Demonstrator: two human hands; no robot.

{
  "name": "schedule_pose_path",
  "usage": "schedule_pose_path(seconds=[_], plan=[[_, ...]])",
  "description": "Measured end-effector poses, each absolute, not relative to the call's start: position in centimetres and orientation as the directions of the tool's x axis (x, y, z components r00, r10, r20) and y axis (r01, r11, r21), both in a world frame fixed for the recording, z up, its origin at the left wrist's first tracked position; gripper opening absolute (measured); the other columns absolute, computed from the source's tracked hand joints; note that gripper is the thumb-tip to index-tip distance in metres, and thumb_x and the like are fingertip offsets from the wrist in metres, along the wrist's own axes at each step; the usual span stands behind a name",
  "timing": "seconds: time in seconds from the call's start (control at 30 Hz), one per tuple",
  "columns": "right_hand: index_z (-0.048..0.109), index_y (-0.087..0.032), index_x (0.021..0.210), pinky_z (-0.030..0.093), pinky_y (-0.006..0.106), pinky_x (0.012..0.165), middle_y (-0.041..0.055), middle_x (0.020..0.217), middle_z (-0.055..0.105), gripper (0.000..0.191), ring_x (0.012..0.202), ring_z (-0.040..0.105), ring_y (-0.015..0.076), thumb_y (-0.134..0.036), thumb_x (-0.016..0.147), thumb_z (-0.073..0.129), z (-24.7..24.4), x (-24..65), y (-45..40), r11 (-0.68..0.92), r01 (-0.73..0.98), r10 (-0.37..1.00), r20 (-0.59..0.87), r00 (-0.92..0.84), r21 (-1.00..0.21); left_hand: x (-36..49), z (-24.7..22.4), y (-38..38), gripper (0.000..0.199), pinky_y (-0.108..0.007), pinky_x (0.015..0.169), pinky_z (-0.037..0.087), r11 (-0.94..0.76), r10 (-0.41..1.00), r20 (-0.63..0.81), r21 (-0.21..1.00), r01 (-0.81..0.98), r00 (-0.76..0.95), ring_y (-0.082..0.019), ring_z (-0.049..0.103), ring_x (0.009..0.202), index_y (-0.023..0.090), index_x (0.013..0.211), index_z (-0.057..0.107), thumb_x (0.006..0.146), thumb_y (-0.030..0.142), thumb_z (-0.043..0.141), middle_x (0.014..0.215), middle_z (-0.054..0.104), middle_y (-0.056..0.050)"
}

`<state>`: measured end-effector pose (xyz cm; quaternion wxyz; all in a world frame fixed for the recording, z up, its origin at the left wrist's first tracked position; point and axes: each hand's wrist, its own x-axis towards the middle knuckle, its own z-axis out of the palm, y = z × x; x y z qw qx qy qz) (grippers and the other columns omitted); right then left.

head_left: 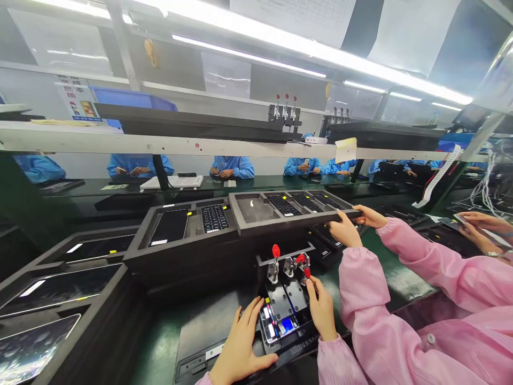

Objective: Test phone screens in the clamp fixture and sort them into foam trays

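Note:
A black clamping fixture (296,297) stands before me with several toggle clamps. A lit phone screen (269,321) lies under its plates, glowing blue and white. My left hand (242,342) rests open along the fixture's left side, thumb and fingers spread, fingertips by the screen's edge. At the right, my right hand (323,310) has its fingers closed round the red-tipped toggle clamp handle (306,270), which points down. Another red clamp handle (276,251) stands upright to the left. Part of the screen is hidden beneath the plates.
Behind the fixture, a co-worker's hands (347,230) in pink sleeves grip a black foam tray (236,224) of phone screens. Another foam tray (132,251) stands left, with more screens below it. Another person's hands (481,230) show far right. A shelf (224,145) crosses above.

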<state>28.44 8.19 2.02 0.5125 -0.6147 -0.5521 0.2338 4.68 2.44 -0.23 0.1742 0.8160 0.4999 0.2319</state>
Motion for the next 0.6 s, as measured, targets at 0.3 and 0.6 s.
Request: schedule_pose_path(seconds=[0.3, 0.6], plan=[[0.061, -0.018, 0.094, 0.05, 0.033, 0.075, 0.0073, 0.09, 0.068, 0.038, 0.08, 0.064, 0.0201, -0.051, 0.082, 0.047, 3.8, 28.0, 7.9, 0.149, 0.457, 0.914, 0.298, 0.274, -0.877, 4.7, 0.2, 2.2, 0.1, -0.059, 0.109, 0.012, -0.428, 0.902, 0.204, 0.536, 0.728, 0.381, -0.031, 0.024, 0.134, 0.026, 0.141, 0.013, 0.061, 0.042, 0.071, 0.148, 0.026, -0.011], [0.056, -0.019, 0.107, 0.05, 0.034, 0.079, 0.0064, 0.108, 0.058, 0.029, 0.09, 0.057, 0.0139, -0.04, 0.09, 0.046, 14.6, 28.8, 18.6, 0.318, 0.478, 0.919, 0.389, 0.056, -0.819, 4.7, 0.1, 2.2, 0.099, -0.058, 0.109, 0.012, -0.431, 0.9, 0.194, 0.522, 0.736, 0.389, -0.029, 0.024, 0.135, 0.024, 0.141, 0.013, 0.062, 0.044, 0.07, 0.148, 0.027, -0.011]])
